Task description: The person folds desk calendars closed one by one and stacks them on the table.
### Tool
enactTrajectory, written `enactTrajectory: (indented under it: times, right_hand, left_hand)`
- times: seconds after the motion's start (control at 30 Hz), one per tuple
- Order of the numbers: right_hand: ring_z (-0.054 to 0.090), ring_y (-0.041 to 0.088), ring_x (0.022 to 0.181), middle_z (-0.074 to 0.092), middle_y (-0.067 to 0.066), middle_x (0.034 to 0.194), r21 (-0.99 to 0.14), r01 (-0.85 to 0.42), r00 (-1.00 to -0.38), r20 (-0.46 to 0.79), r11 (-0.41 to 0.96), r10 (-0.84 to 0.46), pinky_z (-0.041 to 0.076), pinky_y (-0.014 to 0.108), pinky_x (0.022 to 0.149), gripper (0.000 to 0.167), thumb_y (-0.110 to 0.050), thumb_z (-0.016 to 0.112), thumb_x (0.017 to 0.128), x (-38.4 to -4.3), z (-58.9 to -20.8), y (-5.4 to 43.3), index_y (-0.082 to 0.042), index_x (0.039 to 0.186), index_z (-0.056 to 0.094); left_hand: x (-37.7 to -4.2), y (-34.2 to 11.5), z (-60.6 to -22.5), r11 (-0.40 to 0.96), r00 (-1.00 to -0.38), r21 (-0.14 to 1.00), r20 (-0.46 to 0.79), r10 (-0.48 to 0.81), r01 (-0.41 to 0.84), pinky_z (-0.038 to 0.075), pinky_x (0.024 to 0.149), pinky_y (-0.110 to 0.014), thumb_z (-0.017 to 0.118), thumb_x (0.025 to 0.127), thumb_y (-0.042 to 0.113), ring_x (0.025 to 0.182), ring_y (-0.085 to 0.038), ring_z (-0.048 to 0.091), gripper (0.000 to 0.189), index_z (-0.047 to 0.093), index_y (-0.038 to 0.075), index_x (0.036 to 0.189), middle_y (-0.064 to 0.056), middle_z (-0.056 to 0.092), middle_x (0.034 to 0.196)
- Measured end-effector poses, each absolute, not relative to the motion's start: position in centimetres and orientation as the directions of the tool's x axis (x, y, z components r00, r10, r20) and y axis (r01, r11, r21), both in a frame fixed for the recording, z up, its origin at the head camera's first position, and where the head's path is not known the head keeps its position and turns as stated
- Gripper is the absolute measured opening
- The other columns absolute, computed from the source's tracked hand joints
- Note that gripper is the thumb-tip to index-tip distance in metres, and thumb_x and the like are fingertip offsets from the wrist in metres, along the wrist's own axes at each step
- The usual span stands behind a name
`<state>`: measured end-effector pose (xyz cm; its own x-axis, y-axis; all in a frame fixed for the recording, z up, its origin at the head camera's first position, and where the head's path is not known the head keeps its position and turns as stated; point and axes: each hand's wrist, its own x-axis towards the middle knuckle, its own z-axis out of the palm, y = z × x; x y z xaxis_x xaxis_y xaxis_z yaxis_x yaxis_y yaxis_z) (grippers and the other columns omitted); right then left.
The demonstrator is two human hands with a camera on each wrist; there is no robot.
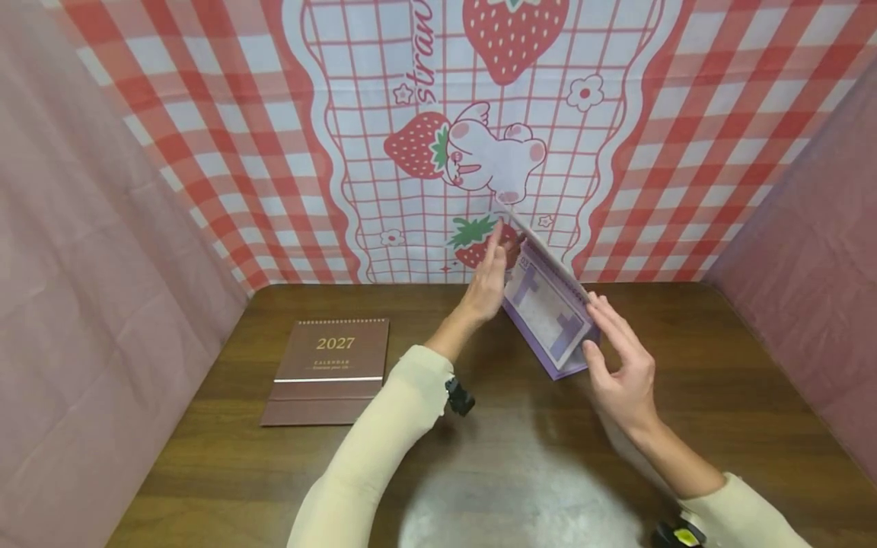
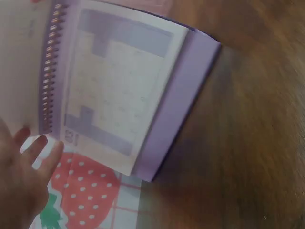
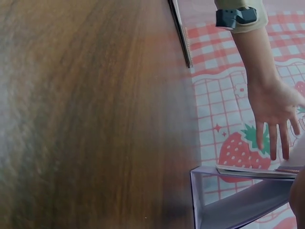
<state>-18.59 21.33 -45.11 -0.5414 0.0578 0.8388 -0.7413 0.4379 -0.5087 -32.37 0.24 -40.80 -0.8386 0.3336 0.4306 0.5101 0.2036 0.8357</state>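
A purple spiral-bound desk calendar (image 1: 548,304) stands on the table at an angle, its lifted pages (image 1: 541,240) raised above a page marked 03. Close by its left end is my left hand (image 1: 485,285), fingers straight. The left wrist view shows this hand (image 2: 24,176) beside the coil (image 2: 50,71). My right hand (image 1: 623,365) holds the calendar's right end, with the thumb on the near side and the fingers at the top edge. Only a sliver of the right hand (image 3: 299,200) appears in the right wrist view, where the calendar's triangular stand (image 3: 196,200) is seen end-on.
On the left of the wooden table (image 1: 507,472) stands a brown 2027 calendar (image 1: 329,373). A red-and-white strawberry cloth (image 1: 370,152) hangs behind, and pink curtains (image 1: 103,266) flank both sides.
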Motion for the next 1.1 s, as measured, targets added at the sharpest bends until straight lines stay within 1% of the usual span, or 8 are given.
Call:
enactTrajectory:
  times: [0.07,0.13,0.27,0.43,0.67,0.8,0.9,1.1]
  right_hand:
    - [0.055,0.014,0.162,0.068,0.035,0.152,-0.498,-0.746,-0.538,0.842,0.442,0.041,0.041,0.028,0.137,0.052,0.023,0.067,0.088,-18.5,-45.2,21.2,0.013,0.139,0.072]
    - [0.053,0.015,0.164,0.068,0.036,0.150,-0.496,-0.741,-0.540,0.841,0.453,0.036,0.040,0.028,0.138,0.050,0.022,0.067,0.089,-18.4,-45.4,21.2,0.012,0.137,0.074]
    - [0.051,0.016,0.165,0.069,0.036,0.149,-0.497,-0.731,-0.546,0.837,0.468,0.035,0.039,0.027,0.138,0.048,0.021,0.067,0.089,-18.3,-45.5,21.2,0.011,0.135,0.076]
    - [0.050,0.017,0.166,0.069,0.036,0.149,-0.498,-0.731,-0.550,0.835,0.467,0.030,0.038,0.027,0.139,0.046,0.022,0.068,0.089,-18.3,-45.5,21.1,0.011,0.133,0.077]
    - [0.047,0.018,0.168,0.068,0.035,0.152,-0.510,-0.724,-0.565,0.825,0.464,0.024,0.036,0.026,0.139,0.040,0.022,0.068,0.089,-18.2,-45.6,21.0,0.010,0.125,0.080]
    - [0.047,0.017,0.168,0.068,0.033,0.153,-0.520,-0.709,-0.580,0.814,0.477,0.025,0.035,0.024,0.139,0.035,0.021,0.067,0.091,-18.0,-45.6,20.9,0.009,0.121,0.082]
    - [0.047,0.016,0.168,0.069,0.032,0.152,-0.519,-0.703,-0.581,0.813,0.487,0.028,0.035,0.024,0.139,0.034,0.022,0.067,0.092,-18.0,-45.7,21.0,0.009,0.118,0.083]
    - [0.047,0.017,0.168,0.070,0.031,0.151,-0.523,-0.699,-0.585,0.811,0.487,0.032,0.036,0.023,0.138,0.031,0.021,0.067,0.092,-18.0,-45.9,21.0,0.006,0.113,0.084]
  left_hand:
    - [-32.5,-0.1,-40.6,0.121,-0.860,0.866,0.447,0.247,0.485,0.045,0.133,-0.066,-0.006,0.089,0.100,0.168,-0.048,0.041,0.129,0.002,0.011,0.182,-0.027,0.028,0.185]
    - [-32.7,-0.4,-40.5,0.058,-0.866,0.873,0.469,0.175,0.485,0.052,0.126,-0.065,-0.004,0.090,0.099,0.160,-0.050,0.052,0.130,0.009,0.007,0.181,-0.031,0.040,0.178]
    - [-32.8,-1.1,-40.6,0.055,-0.859,0.859,0.502,0.106,0.509,0.066,0.106,-0.058,-0.003,0.110,0.076,0.130,-0.051,0.072,0.105,0.026,0.001,0.176,-0.035,0.066,0.150]
    - [-33.2,-1.8,-41.3,0.093,-0.870,0.865,0.491,0.051,0.493,0.069,0.097,-0.052,-0.001,0.120,0.052,0.118,-0.047,0.076,0.081,0.038,0.002,0.170,-0.032,0.073,0.138]
    - [-39.9,-2.3,-48.7,0.181,-0.838,0.846,0.528,-0.141,0.502,0.061,0.085,-0.033,0.008,0.116,0.071,0.096,-0.014,0.072,0.081,0.070,0.027,0.144,-0.001,0.081,0.112]
    - [-44.2,-2.5,-53.5,0.324,-0.805,0.823,0.547,-0.229,0.467,0.060,0.093,-0.031,0.010,0.120,0.062,0.108,-0.010,0.076,0.071,0.076,0.038,0.127,0.011,0.083,0.123]
    - [-44.1,-2.7,-53.9,0.406,-0.823,0.821,0.517,-0.234,0.400,0.062,0.104,-0.038,0.008,0.121,0.057,0.124,-0.018,0.079,0.076,0.081,0.036,0.121,0.009,0.084,0.131]
    - [-42.6,-2.8,-53.2,0.515,-0.893,0.820,0.401,-0.203,0.251,0.064,0.095,-0.044,0.002,0.117,0.067,0.115,-0.029,0.083,0.091,0.088,0.036,0.114,0.003,0.088,0.124]
